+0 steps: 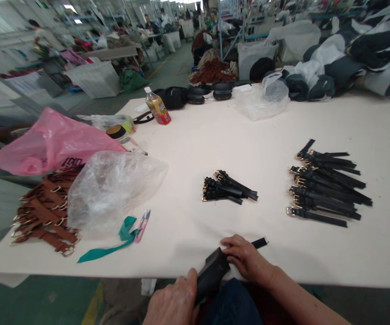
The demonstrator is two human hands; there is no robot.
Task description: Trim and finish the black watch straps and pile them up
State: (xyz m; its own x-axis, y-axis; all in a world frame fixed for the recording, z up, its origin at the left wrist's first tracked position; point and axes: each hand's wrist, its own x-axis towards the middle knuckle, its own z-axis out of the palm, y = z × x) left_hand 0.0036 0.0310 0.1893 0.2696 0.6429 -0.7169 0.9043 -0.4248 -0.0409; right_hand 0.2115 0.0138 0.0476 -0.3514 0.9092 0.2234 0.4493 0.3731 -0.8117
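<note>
My left hand (176,300), at the bottom edge of the table, is wrapped round a dark, smooth, boxy black piece (211,268) whose kind I cannot make out. At that piece's upper right end, my right hand (244,257) has its fingers curled over a black strap (260,243). Only the strap's cut end shows, beyond the knuckles; the rest is hidden. Ahead of my hands lies a small bundle of black buckle straps (227,187) with gold buckles. A larger spread of similar black straps (330,185) lies to the right.
On the left are brown straps with metal rings (49,212), a clear plastic bag (110,194), a pink bag (56,140), pink-handled thread snips (142,226) and a green ribbon (110,250). A drink bottle (157,106) stands farther back. Rolled dark material (337,67) lines the far right edge.
</note>
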